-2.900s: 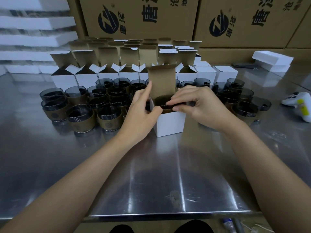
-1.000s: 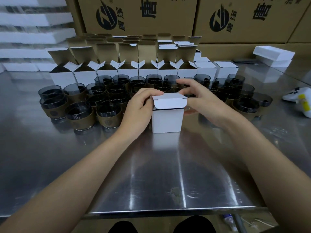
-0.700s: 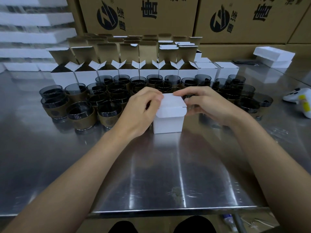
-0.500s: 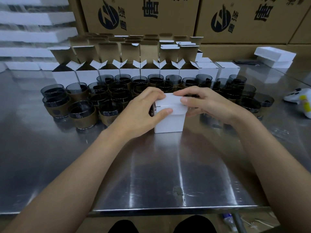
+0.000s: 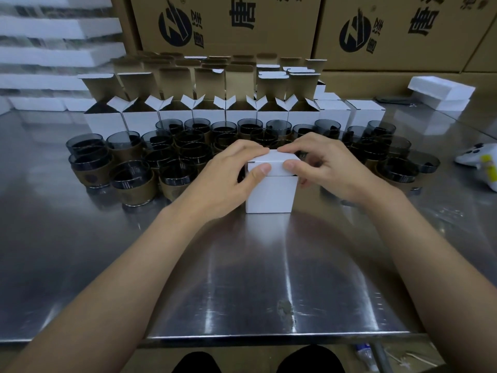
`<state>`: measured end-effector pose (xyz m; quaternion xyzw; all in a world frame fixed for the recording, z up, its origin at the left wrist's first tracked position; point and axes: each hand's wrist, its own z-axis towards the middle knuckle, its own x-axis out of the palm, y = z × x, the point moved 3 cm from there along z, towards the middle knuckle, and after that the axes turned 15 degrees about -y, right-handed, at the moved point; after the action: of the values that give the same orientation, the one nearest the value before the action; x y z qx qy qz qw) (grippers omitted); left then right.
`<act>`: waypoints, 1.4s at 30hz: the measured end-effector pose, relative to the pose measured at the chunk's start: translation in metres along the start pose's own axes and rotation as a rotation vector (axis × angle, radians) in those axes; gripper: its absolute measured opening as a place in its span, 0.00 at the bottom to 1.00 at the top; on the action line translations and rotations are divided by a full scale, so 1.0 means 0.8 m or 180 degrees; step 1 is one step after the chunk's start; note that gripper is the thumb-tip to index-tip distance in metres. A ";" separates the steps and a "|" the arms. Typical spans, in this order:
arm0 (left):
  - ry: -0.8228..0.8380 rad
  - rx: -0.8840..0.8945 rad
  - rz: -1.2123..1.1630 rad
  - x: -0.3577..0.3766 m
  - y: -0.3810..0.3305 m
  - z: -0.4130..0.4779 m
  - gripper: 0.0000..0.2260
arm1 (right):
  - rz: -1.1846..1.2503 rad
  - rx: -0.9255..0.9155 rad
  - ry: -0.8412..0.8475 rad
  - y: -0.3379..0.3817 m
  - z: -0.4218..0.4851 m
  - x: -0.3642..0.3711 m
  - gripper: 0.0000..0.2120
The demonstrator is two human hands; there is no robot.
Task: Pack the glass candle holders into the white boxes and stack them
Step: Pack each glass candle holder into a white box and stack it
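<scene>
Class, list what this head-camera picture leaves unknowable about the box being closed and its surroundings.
- Contents of the white box: lid down, both hands cover its top.
- Far rows of open boxes: hidden behind front flaps.
- White device: cut off by right edge.
- Carton print: cropped at top.

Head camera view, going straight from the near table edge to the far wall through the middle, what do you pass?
Table edge → white box held by both hands → glass candle holders → open white boxes → big cardboard cartons.
</scene>
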<state>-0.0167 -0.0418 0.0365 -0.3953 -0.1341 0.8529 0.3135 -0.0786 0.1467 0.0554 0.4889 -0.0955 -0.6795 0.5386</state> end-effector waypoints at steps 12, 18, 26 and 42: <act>0.0117 0.0331 0.0693 -0.003 -0.002 0.007 0.21 | -0.0963 -0.0539 0.0206 0.006 0.014 -0.004 0.30; 0.0150 0.0327 0.0618 -0.006 -0.003 0.007 0.24 | -0.1027 -0.0867 0.0151 0.010 0.008 -0.009 0.26; -0.0034 0.0474 0.0831 -0.001 -0.001 0.002 0.26 | -0.0566 -0.0380 0.0403 0.000 0.009 0.008 0.17; -0.0651 -0.0130 -0.0712 0.029 0.005 -0.016 0.25 | -0.0813 -0.0284 0.0426 -0.004 0.001 0.001 0.23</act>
<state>-0.0199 -0.0302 0.0123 -0.2952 -0.2259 0.8456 0.3831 -0.0814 0.1471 0.0530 0.5169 0.0339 -0.7120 0.4741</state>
